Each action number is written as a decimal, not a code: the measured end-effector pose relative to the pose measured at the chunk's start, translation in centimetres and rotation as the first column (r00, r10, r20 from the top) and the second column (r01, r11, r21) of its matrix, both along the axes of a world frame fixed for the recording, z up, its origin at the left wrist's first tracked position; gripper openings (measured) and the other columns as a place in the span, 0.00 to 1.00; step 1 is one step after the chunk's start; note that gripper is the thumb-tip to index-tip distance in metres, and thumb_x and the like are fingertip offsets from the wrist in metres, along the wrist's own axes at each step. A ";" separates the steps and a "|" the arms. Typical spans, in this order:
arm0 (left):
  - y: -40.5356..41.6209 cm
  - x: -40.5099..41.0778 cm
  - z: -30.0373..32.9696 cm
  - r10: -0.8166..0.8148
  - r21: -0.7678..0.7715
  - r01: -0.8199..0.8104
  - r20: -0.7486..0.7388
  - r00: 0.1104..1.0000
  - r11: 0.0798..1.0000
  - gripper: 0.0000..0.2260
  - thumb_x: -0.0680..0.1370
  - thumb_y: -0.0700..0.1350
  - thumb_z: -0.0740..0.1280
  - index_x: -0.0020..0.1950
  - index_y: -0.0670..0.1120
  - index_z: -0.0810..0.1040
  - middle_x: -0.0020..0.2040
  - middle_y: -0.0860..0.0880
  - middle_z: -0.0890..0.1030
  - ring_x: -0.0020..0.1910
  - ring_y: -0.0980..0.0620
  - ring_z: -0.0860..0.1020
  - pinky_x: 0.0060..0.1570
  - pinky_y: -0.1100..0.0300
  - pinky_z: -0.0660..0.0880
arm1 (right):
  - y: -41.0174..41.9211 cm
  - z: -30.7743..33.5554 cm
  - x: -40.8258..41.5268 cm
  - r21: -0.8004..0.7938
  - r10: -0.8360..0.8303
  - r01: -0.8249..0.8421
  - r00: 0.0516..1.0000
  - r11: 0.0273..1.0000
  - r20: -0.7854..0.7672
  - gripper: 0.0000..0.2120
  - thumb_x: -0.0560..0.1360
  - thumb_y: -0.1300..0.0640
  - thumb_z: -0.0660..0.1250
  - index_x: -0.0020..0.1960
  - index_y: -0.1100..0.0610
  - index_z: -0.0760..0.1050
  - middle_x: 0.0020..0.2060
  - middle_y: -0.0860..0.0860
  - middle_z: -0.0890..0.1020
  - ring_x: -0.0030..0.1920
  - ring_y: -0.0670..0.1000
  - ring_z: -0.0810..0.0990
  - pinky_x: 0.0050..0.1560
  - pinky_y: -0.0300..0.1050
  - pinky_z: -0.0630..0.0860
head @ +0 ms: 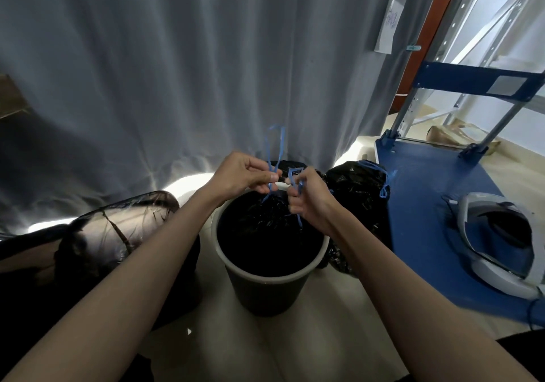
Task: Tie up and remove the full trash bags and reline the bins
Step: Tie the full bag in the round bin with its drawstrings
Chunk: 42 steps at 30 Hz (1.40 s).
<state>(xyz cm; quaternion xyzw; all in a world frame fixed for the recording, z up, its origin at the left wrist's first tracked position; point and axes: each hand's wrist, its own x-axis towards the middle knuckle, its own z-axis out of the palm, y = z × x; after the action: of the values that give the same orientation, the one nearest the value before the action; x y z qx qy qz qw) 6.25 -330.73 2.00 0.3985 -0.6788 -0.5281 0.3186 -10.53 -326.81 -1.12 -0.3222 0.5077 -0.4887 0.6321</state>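
Drawstring bag (265, 219), black, sits inside the round bin (265, 287) on the pale floor in front of the grey curtain (147, 57); its mouth looks gathered toward the far rim. Blue drawstrings (275, 151) rise from the gathered neck, held up over the bin, apparently so the bin keeps the bag steady while the cords are crossed for a knot.

Left hand (239, 175): fingers curled, thumb and forefinger pinching one blue loop, whose free end stands up above the knuckles.

Right hand (306, 196): fingers curled round the other blue cord, one strand trailing down past the wrist toward the bag. Hands just beside each other, nearly touching, over the far rim.

Judgement: tying is under way, knot not yet closed; bag not yet lifted out.

Second black bag (356, 193), blue drawstring already cinched at its neck, stands just right of the bin, beside the blue platform trolley (427, 234). It reads as a finished bag parked for removal. A third dark, semi-transparent bag (118, 234) lies open to the left. White headset (501, 234) rests on the trolley deck.
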 end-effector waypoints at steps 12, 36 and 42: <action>-0.9 -0.7 -0.3 0.020 -0.013 -0.018 0.184 0.983 1.000 0.07 0.70 0.37 0.76 0.43 0.37 0.80 0.34 0.41 0.84 0.31 0.46 0.81 0.32 0.62 0.79 | -0.4 -0.5 0.3 -0.223 0.008 -0.238 0.702 0.945 -0.712 0.15 0.82 0.57 0.56 0.43 0.61 0.77 0.32 0.48 0.74 0.33 0.44 0.69 0.41 0.47 0.68; -0.2 -0.5 -0.7 -0.005 -0.052 0.016 0.214 0.977 0.999 0.10 0.70 0.40 0.77 0.36 0.41 0.76 0.32 0.43 0.82 0.31 0.53 0.75 0.33 0.64 0.68 | 0.0 0.2 -0.6 -0.330 -0.148 0.115 0.986 0.937 -0.079 0.14 0.81 0.54 0.63 0.44 0.64 0.77 0.29 0.53 0.74 0.24 0.45 0.65 0.23 0.36 0.61; -0.3 -1.4 -1.5 0.049 -0.435 0.088 0.294 0.955 0.896 0.18 0.69 0.41 0.75 0.29 0.49 0.67 0.29 0.49 0.72 0.32 0.51 0.69 0.36 0.56 0.66 | -0.3 -0.4 -1.1 -0.062 -0.250 0.248 0.968 0.967 -0.018 0.13 0.83 0.56 0.59 0.43 0.63 0.74 0.29 0.52 0.67 0.19 0.43 0.65 0.18 0.35 0.60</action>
<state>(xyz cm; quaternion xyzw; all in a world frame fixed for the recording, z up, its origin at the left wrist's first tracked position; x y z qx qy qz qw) 4.86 -331.08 0.53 0.3833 -0.8252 -0.2968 0.2900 -11.61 -327.10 -1.52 -0.2805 0.5375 -0.5749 0.5495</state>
